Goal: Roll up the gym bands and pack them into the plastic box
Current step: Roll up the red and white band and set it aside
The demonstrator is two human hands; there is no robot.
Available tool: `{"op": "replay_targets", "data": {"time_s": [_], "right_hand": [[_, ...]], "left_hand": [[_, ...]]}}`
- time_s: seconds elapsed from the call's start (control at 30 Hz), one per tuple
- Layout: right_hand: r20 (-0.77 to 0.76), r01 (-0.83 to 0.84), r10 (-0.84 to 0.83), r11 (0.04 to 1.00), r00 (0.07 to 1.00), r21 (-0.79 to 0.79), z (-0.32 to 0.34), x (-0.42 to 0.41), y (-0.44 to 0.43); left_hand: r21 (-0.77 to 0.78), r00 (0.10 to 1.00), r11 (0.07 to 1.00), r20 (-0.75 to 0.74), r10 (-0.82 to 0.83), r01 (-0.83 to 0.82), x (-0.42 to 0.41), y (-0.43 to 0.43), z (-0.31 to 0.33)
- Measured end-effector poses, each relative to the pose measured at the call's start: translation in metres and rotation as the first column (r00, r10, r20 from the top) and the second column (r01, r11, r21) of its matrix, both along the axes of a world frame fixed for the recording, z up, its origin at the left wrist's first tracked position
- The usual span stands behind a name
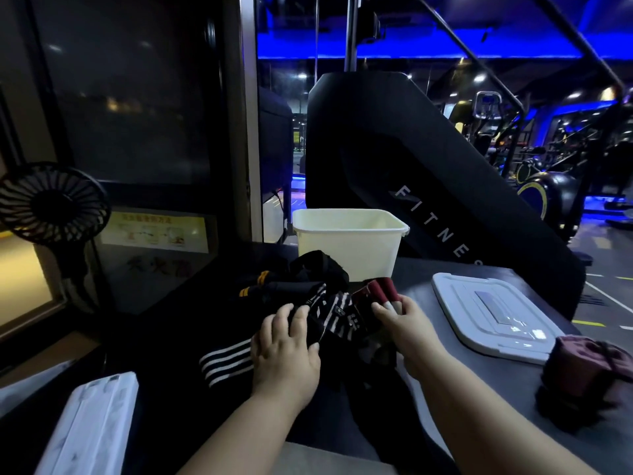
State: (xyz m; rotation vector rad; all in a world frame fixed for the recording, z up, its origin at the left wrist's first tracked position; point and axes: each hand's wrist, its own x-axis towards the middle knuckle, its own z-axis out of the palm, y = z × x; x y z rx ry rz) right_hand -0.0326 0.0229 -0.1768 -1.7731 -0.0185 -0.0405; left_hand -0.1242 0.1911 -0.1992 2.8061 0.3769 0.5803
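Note:
A heap of dark gym bands (318,289) lies on the grey table in front of me, some black with white stripes, one black with yellow marks. My left hand (286,351) presses on a black and white striped band (334,317). My right hand (409,329) pinches a dark red band with white ends (380,291). The cream plastic box (349,241) stands open just behind the heap; I cannot see its bottom. A rolled dark red band (585,368) lies at the right edge of the table.
The box's white lid (489,313) lies flat to the right. A small black fan (51,204) stands at the left. A white flat object (92,423) sits at the near left. A large black fitness machine (428,173) rises behind the table.

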Motion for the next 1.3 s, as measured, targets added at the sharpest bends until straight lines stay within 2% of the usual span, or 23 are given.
{"op": "replay_targets", "data": {"time_s": [0.13,0.2,0.27,0.3,0.33,0.4,0.43,0.47,0.53,0.6,0.7,0.8,0.9,0.97,1.03,1.13,1.23,1.3], "right_hand": [[-0.005,0.023,-0.023,0.979,1.000,0.202,0.017,-0.021,-0.027],[-0.003,-0.048,0.050,0.972,0.999,0.232,0.025,-0.034,-0.041],[0.013,-0.124,0.123,0.987,0.992,0.101,0.028,-0.046,-0.054],[0.022,-0.169,0.168,0.985,0.986,0.035,0.029,-0.050,-0.060],[0.018,-0.220,0.220,0.975,0.975,-0.005,0.030,-0.057,-0.065],[-0.002,-0.303,0.303,0.952,0.953,-0.029,0.030,-0.065,-0.073],[0.004,-0.335,0.335,0.942,0.942,-0.036,0.030,-0.069,-0.076],[0.008,-0.352,0.352,0.935,0.936,-0.050,0.031,-0.071,-0.079],[0.010,-0.358,0.359,0.931,0.933,-0.068,0.032,-0.075,-0.087],[-0.003,-0.364,0.365,0.926,0.931,-0.102,0.032,-0.078,-0.094],[0.026,-0.314,0.328,0.921,0.944,-0.231,0.033,-0.081,-0.100],[0.083,-0.126,0.190,0.865,0.978,-0.486,0.031,-0.080,-0.104],[0.064,-0.009,0.056,0.821,0.996,-0.571,0.029,-0.082,-0.110],[0.007,0.012,-0.010,0.866,1.000,-0.501,0.030,-0.087,-0.114],[-0.109,-0.011,-0.022,0.957,0.994,-0.290,0.034,-0.095,-0.116],[-0.307,-0.137,0.119,0.990,0.944,-0.039,0.035,-0.107,-0.116],[-0.335,-0.177,0.206,0.977,0.920,0.115,0.028,-0.113,-0.109],[-0.291,-0.144,0.175,0.981,0.940,0.126,0.022,-0.111,-0.106]], "left_hand": [[-0.003,0.997,0.998,-0.060,-0.058,0.058,-0.006,-0.003,0.000],[-0.087,0.995,0.993,0.061,-0.080,0.085,-0.005,-0.011,0.005],[-0.263,0.962,0.944,0.238,-0.136,0.199,-0.004,-0.026,0.016],[-0.409,0.949,0.874,0.274,-0.159,0.264,-0.004,-0.035,0.021],[-0.568,0.947,0.764,0.264,-0.183,0.306,-0.007,-0.045,0.029],[-0.827,0.951,0.488,0.170,-0.259,0.280,-0.015,-0.063,0.044],[-0.906,0.946,0.351,0.130,-0.297,0.235,-0.019,-0.070,0.047],[-0.957,0.941,0.222,0.110,-0.320,0.188,-0.022,-0.076,0.050],[-0.991,0.940,0.053,0.101,-0.327,0.125,-0.021,-0.083,0.049],[-0.995,0.935,-0.011,0.095,-0.341,0.097,-0.022,-0.088,0.046],[-0.997,0.932,-0.019,0.082,-0.354,0.081,-0.023,-0.096,0.038],[-0.994,0.936,-0.057,0.109,-0.335,0.096,-0.024,-0.104,0.030],[-0.988,0.956,-0.073,0.148,-0.252,0.134,-0.022,-0.111,0.023],[-0.985,0.969,-0.079,0.168,-0.181,0.156,-0.020,-0.113,0.020],[-0.981,0.975,-0.090,0.184,-0.127,0.173,-0.018,-0.113,0.018],[-0.976,0.972,-0.071,0.214,-0.095,0.208,-0.019,-0.115,0.019],[-0.978,0.969,-0.040,0.208,-0.132,0.205,-0.022,-0.120,0.018],[-0.984,0.966,0.006,0.175,-0.192,0.179,-0.026,-0.122,0.018]]}}
